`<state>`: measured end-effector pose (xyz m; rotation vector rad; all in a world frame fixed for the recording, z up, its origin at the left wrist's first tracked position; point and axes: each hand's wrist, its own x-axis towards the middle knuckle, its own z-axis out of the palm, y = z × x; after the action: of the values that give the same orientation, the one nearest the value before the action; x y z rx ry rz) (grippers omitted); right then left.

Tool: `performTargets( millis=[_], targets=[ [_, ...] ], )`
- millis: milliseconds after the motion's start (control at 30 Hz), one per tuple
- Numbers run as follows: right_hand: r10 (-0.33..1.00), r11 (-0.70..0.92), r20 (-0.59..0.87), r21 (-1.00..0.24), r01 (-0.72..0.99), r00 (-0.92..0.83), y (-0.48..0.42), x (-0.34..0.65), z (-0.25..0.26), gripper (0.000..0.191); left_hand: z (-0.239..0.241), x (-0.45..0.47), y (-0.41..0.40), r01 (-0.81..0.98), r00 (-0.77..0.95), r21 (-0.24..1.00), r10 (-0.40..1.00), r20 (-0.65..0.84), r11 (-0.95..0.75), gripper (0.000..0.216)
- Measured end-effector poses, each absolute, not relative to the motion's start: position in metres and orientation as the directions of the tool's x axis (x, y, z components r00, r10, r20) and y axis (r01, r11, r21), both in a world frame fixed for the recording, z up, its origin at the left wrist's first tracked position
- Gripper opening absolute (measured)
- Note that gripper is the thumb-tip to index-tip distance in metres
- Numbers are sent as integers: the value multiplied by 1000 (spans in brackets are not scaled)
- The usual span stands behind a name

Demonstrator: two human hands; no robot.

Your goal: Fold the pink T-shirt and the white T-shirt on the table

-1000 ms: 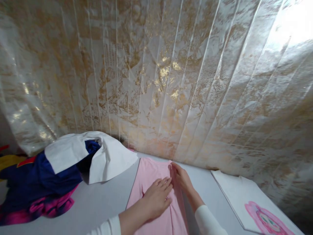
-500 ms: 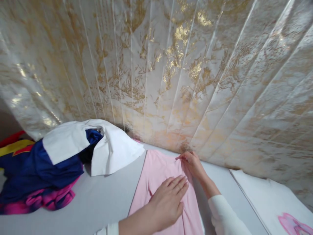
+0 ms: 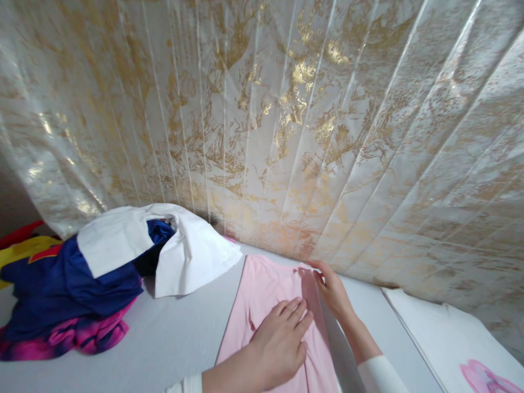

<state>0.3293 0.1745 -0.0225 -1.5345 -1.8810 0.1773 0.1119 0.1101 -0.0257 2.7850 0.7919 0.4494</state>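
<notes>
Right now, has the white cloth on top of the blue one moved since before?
No. The white cloth hasn't gone left or right against the shiny gold-patterned wall; the camera's view shifted.

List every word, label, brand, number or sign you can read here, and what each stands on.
None can be read.
Backdrop: faint columns of small marks, possibly writing, too blurred to read.
White garment: pink print, cut off by the frame; no lettering shows.
Pink garment: no text visible.
</notes>
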Motion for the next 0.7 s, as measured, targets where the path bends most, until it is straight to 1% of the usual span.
performTargets(
  millis=[133, 267, 367, 433, 533, 600, 667, 700],
  targets=[
    [919, 337, 358, -500, 798, -164, 156, 313, -31, 41, -26, 115, 111, 482, 805, 297, 551, 221, -824, 51],
    [921, 311, 373, -529, 790, -113, 133, 309, -13, 48, -17, 105, 107, 467, 817, 328, 542, 195, -821, 55],
    [920, 297, 380, -509, 808, -99, 90, 306, -1, 50, -10, 78, 95, 487, 801, 327, 563, 204, -810, 58],
    [920, 333, 358, -489, 806, -163, 50, 300, -7, 49, -9, 53, 86, 536, 775, 301, 601, 197, -789, 59],
    [894, 429, 335, -452, 782, -297, -5, 288, -34, 49, -10, 20, 77, 631, 712, 273, 682, 170, -727, 60],
    [888, 459, 251, -426, 780, -386, -33, 281, -49, 51, -9, 6, 72, 662, 693, 275, 709, 131, -697, 59],
    [907, 421, 206, -397, 816, -368, -55, 275, -54, 54, -6, -1, 65, 663, 696, 287, 710, 105, -692, 58],
    [922, 382, 219, -383, 841, -319, -67, 272, -52, 53, -4, -5, 60, 654, 702, 292, 704, 110, -698, 58]
  ],
)
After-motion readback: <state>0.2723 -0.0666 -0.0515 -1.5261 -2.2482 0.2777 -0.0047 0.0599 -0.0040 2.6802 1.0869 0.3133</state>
